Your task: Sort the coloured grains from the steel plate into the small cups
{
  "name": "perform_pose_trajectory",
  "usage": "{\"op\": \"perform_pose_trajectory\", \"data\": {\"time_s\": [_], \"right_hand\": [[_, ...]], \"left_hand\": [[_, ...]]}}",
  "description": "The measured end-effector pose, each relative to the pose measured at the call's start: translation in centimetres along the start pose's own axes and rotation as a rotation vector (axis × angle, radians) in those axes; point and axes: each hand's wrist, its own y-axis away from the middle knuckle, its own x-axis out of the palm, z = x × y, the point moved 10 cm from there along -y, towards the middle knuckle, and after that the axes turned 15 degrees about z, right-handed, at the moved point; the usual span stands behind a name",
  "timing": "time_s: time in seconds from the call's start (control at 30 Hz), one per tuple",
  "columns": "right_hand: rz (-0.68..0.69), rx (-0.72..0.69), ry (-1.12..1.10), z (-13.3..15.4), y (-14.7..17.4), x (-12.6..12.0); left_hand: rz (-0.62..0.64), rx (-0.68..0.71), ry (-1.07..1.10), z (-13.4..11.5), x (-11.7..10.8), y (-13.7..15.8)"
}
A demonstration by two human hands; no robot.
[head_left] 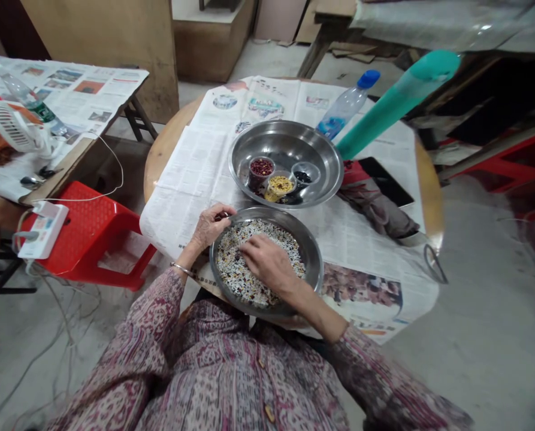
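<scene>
A round wooden counter [168, 143] bears a large steel basin [267, 142] and, nearer, a smaller basin [311, 254]. The left hand [209, 227], at its rim, curls round dark red pieces [221, 215]; the right hand [267, 260] bunches over mixed grains [235, 275] inside, its grip unclear.

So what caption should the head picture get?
Left hand at the bowl's rim, right hand among mixed grains, three cups beyond.

Round table [159, 152], landmark: 1. On it: steel bowls, 2, the near bowl [311, 254] and the far bowl [289, 133]; clear cups [278, 193], 3; blue-capped bottle [345, 105], 1; green tube [397, 108], 1; dark flat slab [387, 181], 1. Over it: hands, 2, left hand [211, 226] and right hand [267, 261]. Left of it: second bottle [40, 109], 1; white fan [13, 126], 1; red stool [91, 236], 1; power strip [46, 230], 1.
</scene>
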Motion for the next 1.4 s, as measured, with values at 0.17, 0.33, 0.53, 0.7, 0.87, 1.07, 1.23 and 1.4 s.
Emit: {"op": "perform_pose_trajectory", "data": {"time_s": [0.17, 0.33, 0.53, 0.7, 0.87, 1.07, 1.23, 1.4], "right_hand": [[-0.162, 0.193, -0.009, -5.4, -0.7, -2.6], [-0.082, 0.2, 0.085, -4.5, -1.5, -2.0], [-0.04, 0.202, 0.156, -3.9, 1.9, -1.5], [-0.082, 0.154, 0.101, -3.7, 3.3, -1.9], [-0.208, 0.095, -0.09, -4.2, 2.2, -5.9], [-0.423, 0.347, -0.112, -10.4, -0.7, -12.3], [-0.282, 0.416, -0.014, -13.1, -4.1, -12.6], [-0.176, 0.333, 0.027, -12.6, -5.8, -11.9]], "left_hand": [[0.009, 0.013, 0.004, 0.1, 0.0, -0.1], [0.002, 0.02, 0.007, 0.2, 0.0, -0.1], [0.009, 0.018, 0.009, 0.3, -0.1, -0.1], [0.003, 0.026, 0.022, 0.3, -0.2, 0.0], [0.011, 0.02, 0.037, 0.5, -0.1, 0.0], [-0.006, 0.017, 0.048, 0.4, -0.4, 0.1], [-0.004, 0.007, 0.048, 0.2, -0.4, 0.2], [-0.003, 0.011, 0.046, 0.2, -0.4, 0.1]]}}
